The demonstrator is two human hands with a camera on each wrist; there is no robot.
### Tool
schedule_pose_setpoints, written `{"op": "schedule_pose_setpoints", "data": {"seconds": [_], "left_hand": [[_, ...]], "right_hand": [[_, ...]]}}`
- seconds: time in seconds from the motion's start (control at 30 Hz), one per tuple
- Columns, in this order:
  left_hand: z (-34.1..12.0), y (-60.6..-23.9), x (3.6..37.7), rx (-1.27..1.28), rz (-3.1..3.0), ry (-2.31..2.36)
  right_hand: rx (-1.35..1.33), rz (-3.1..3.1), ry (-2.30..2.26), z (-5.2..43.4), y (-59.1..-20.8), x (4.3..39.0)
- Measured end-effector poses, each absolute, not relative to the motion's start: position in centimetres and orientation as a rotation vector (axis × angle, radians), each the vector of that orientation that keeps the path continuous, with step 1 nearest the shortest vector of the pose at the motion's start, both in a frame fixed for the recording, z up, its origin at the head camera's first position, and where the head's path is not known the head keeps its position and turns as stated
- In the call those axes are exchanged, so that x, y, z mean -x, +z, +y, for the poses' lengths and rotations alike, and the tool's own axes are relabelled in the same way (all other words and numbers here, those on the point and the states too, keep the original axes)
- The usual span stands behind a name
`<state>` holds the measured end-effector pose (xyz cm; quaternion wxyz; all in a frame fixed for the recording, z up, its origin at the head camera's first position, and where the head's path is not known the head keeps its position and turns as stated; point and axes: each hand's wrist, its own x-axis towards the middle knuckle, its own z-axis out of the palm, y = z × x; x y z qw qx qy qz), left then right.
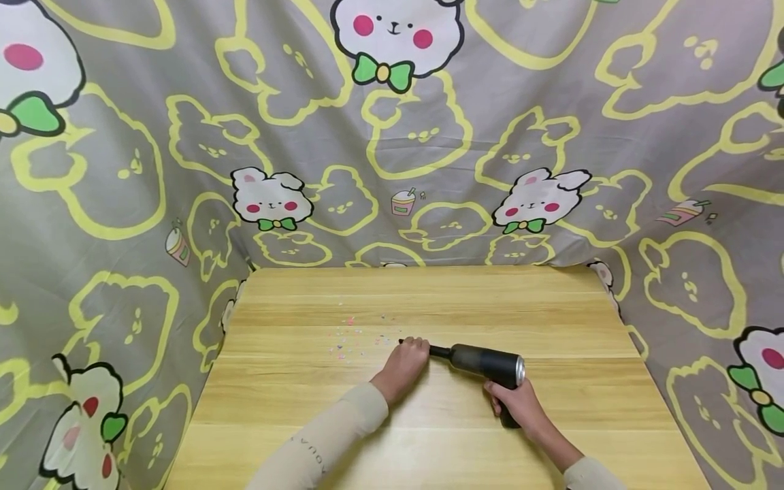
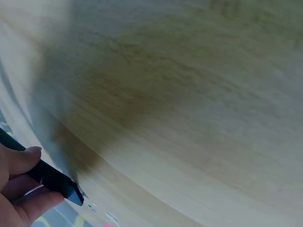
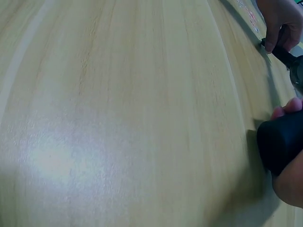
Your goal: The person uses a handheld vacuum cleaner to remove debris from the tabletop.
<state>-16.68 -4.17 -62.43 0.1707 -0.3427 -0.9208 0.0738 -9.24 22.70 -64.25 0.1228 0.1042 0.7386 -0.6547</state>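
Observation:
A black handheld vacuum cleaner [image 1: 480, 361] with a silver end cap is held low over the wooden table, its narrow nozzle pointing left. My right hand [image 1: 514, 401] grips its handle, whose dark butt [image 3: 279, 144] shows in the right wrist view. Farther forward, my left hand [image 1: 405, 367] holds the nozzle [image 2: 59, 182] near its tip, thumb on one side and fingers on the other in the left wrist view. Just beyond the tip lie small pink, white and blue paper bits [image 1: 352, 333], scattered over the table.
The light wooden table [image 1: 294, 408] runs back to a grey curtain [image 1: 429, 156] printed with yellow outlines and white cartoon animals. The curtain hangs along the left, back and right sides of the table.

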Motion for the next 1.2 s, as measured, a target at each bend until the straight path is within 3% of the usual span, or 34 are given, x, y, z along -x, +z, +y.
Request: {"op": "schedule_pose_setpoints", "data": {"seconds": [0.47, 1.2], "left_hand": [[-4.5, -62.8, 16.8, 0.863, -2.521, 0.407], [-6.7, -63.1, 16.7, 0.819, -2.573, 0.258]], "right_hand": [[-0.363, 2.070, -1.951, 21.3, -64.1, 9.8], [-0.312, 2.063, -1.963, 19.2, -63.9, 10.2]]}}
